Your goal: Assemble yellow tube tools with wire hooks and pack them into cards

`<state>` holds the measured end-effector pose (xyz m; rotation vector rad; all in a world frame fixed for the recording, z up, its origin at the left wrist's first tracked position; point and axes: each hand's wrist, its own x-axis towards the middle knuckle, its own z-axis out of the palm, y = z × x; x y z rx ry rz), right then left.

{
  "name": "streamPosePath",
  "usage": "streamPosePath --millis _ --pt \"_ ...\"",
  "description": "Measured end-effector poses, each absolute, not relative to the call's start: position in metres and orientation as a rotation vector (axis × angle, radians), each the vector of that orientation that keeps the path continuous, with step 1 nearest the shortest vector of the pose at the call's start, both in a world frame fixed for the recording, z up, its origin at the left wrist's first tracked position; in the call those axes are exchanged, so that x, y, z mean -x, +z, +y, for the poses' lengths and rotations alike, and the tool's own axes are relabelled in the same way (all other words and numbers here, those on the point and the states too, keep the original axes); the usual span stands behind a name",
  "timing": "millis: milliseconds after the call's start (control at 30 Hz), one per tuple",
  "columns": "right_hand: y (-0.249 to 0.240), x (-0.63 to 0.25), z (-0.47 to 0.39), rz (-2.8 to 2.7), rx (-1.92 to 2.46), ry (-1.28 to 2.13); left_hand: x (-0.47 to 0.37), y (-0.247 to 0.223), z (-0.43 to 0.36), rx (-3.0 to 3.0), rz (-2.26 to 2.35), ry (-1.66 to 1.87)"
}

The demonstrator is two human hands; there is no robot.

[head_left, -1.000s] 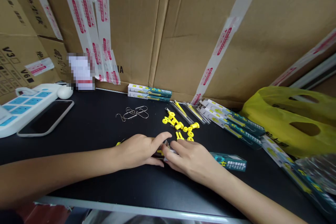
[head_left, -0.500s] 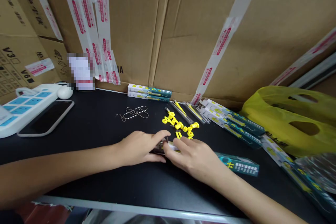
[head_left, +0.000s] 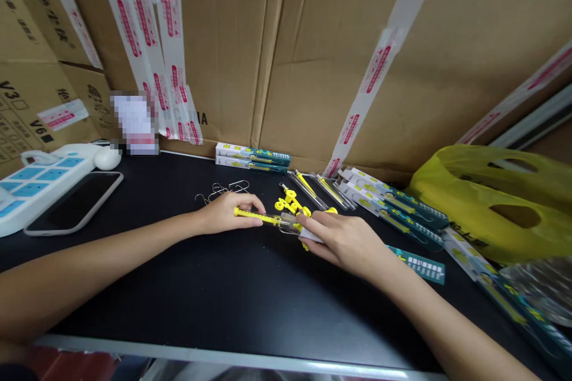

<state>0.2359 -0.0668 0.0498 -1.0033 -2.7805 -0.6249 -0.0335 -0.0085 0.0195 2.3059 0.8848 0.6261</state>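
My left hand (head_left: 232, 212) pinches a yellow rod-like tool (head_left: 254, 215) between thumb and fingers. The tool's clear and metal end reaches to the mouth of a narrow box (head_left: 422, 265). My right hand (head_left: 342, 238) is closed around that box, whose white end shows under the fingers and whose green end sticks out past the wrist. Small yellow plastic parts (head_left: 290, 196) lie just behind my hands, some of them hidden by the right one. Bent metal hooks (head_left: 218, 189) lie behind my left hand.
Two boxes (head_left: 252, 158) and clear-wrapped yellow tools (head_left: 308, 186) lie at the back. More boxes (head_left: 397, 205) and a yellow bag (head_left: 487, 202) are at the right. A phone (head_left: 75, 202) and a power strip (head_left: 40, 181) lie at the left, beside cardboard walls (head_left: 223, 41).
My left hand has moved up and left, and the yellow tool now shows between the hands. My right hand and the box have shifted slightly right.
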Motion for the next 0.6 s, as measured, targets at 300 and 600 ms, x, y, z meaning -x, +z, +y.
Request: streamPosePath --millis 300,600 --pt "0.036 -0.215 -0.081 -2.854 0.991 -0.414 0.016 0.017 -0.040 -2.208 0.802 0.589" --pt "0.024 -0.196 -0.103 -2.899 0.887 -0.355 0.000 0.019 -0.081 -2.573 0.932 0.337"
